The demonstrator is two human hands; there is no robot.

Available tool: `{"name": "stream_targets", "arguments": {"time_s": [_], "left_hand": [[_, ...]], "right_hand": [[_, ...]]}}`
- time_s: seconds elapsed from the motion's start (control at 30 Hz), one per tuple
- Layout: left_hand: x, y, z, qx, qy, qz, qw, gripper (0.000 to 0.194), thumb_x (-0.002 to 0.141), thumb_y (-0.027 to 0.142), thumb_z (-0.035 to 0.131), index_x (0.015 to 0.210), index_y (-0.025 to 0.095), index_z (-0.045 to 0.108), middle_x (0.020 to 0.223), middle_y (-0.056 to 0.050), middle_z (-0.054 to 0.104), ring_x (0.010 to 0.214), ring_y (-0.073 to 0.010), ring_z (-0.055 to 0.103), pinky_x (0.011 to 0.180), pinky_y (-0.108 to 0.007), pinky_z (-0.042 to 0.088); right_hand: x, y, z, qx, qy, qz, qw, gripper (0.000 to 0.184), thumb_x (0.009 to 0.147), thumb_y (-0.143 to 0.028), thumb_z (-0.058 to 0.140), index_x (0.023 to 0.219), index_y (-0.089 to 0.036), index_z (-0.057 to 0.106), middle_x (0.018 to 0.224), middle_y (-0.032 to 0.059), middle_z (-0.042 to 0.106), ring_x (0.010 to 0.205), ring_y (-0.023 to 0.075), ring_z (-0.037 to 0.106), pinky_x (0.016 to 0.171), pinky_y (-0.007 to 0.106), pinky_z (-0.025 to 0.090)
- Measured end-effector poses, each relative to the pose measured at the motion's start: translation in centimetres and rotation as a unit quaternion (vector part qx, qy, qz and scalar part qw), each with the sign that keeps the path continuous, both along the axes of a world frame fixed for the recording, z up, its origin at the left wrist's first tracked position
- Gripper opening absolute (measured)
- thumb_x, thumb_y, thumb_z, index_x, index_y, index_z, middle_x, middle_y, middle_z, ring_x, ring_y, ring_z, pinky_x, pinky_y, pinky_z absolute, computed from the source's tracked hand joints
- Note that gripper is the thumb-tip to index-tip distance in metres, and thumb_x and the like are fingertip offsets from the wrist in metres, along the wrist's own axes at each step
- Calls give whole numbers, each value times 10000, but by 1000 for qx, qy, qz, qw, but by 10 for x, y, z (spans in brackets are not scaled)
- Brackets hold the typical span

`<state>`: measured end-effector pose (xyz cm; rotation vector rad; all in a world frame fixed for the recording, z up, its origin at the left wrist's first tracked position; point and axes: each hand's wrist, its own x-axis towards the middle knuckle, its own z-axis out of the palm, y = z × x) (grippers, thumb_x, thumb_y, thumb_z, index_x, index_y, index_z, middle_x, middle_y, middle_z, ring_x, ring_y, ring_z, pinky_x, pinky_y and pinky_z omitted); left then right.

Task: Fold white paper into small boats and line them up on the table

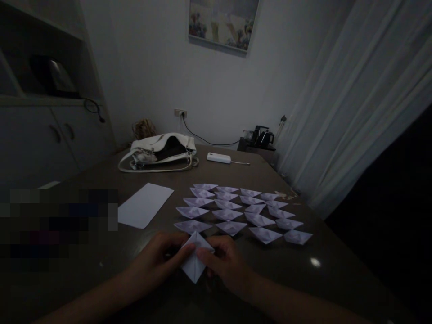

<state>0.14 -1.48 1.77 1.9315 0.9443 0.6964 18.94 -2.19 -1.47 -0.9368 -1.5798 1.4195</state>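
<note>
Between my two hands is a folded white paper [195,268], diamond-shaped with a crease down its middle. My left hand [165,255] pinches its left side, thumb on the front face. On the opposite edge, my right hand [225,260] is closed the same way, its thumb near the centre crease. Some fingers are hidden behind the paper. Just beyond my hands, several folded paper boats [231,228] stand in rows on the dark table [270,274]. To the left lies a stack of white paper sheets [145,207].
A white handbag [162,150] with its strap rests at the table's far left. Right of it lies a white power bank [218,158] with a short cable. A black kettle [265,138] stands beyond the far right corner, near the curtain [324,99]. A blurred patch covers the lower left.
</note>
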Motion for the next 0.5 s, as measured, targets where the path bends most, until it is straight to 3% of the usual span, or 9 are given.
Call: {"name": "stream_targets", "arguments": {"time_s": [0.17, 0.3, 0.5], "left_hand": [[1, -1, 2, -69, -23, -61, 995, 428, 941, 500, 464, 870, 137, 679, 747, -31, 662, 631, -140, 576, 543, -199, 451], [1, -1, 2, -83, -42, -61, 994, 423, 927, 511, 490, 853, 140, 680, 749, -27, 661, 618, -129, 558, 528, -193, 440], [2, 0, 6, -124, -98, -39, 987, 423, 912, 515, 513, 855, 134, 689, 724, -33, 683, 639, -141, 588, 511, -186, 419]], "right_hand": [[2, -3, 2, 4, -17, 3, 1000, 452, 805, -573, 620, 697, -134, 627, 550, -32, 461, 472, 79, 421, 438, 194, 328], [0, -4, 2, -13, -7, 14, 1000, 471, 804, -599, 610, 731, -134, 633, 571, -22, 484, 489, 85, 439, 452, 199, 344], [-4, -3, 0, -52, 53, -26, 997, 548, 815, -686, 528, 683, -155, 569, 527, -24, 511, 440, 77, 440, 437, 194, 327]]}}
